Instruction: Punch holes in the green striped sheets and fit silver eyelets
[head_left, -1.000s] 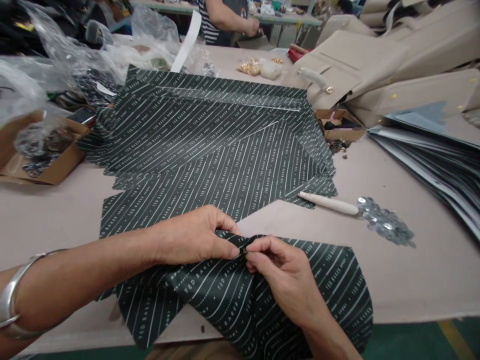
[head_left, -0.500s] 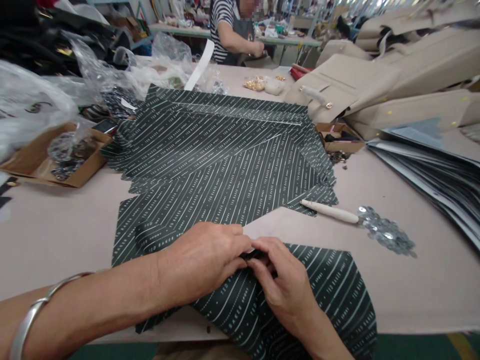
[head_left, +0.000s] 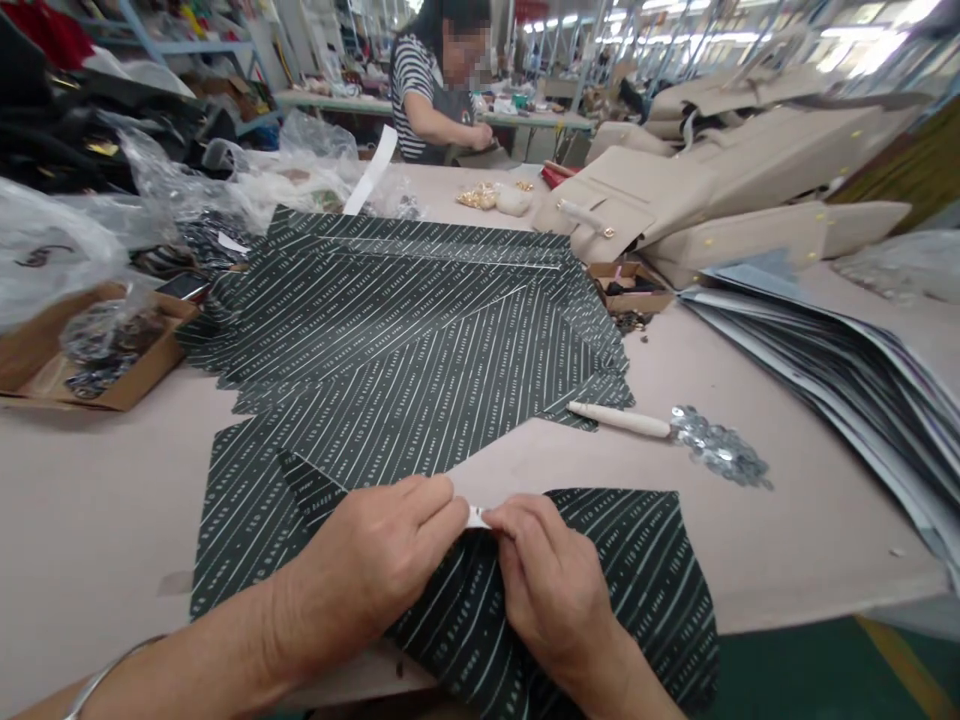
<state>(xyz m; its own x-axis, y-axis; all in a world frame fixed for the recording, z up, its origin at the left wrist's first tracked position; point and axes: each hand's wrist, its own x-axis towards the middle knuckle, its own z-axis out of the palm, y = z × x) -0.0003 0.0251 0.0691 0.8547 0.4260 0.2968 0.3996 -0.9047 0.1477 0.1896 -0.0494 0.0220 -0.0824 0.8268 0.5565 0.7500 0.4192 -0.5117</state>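
A dark green sheet with white diagonal stripes (head_left: 630,570) lies at the table's near edge under both my hands. My left hand (head_left: 375,570) and my right hand (head_left: 551,590) meet at its top edge, fingers pinched together on a small white piece (head_left: 476,517) between them. Behind them a pile of the same striped sheets (head_left: 420,330) spreads across the middle of the table.
A white-handled tool (head_left: 619,420) lies beside a heap of small silver discs (head_left: 716,455) at right. Grey sheets (head_left: 847,350) are stacked far right, beige bags (head_left: 720,190) behind. Cardboard boxes (head_left: 82,355) and plastic bags (head_left: 45,250) sit left. A person in a striped top (head_left: 424,100) works at the far table.
My head has lifted, so more of the room shows. My fingers have shifted on the sheet's edge, and a small white piece now shows between them.
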